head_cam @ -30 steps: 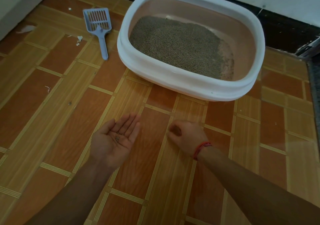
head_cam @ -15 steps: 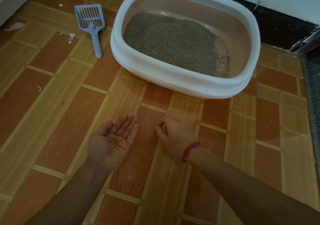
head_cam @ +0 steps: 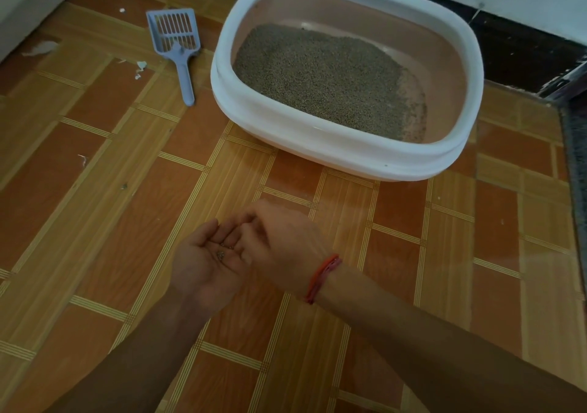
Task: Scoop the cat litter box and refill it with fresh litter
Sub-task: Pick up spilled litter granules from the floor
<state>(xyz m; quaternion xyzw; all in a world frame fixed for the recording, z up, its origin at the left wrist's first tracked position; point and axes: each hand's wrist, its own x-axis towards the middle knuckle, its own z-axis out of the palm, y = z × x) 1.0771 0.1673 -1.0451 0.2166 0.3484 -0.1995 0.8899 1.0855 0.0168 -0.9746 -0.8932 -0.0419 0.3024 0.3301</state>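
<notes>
A thin red-orange cord bracelet (head_cam: pixel 322 277), looped in several strands, circles the wrist of the person's right hand (head_cam: pixel 286 238); both forearms are bare as far as they show.

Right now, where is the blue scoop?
In the head view, the blue scoop lies on the floor at the upper left, just left of the litter box, its handle nearest the camera.

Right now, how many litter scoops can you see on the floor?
1. The blue scoop lies on the floor just left of the litter box. Others may lie outside the view.
</notes>
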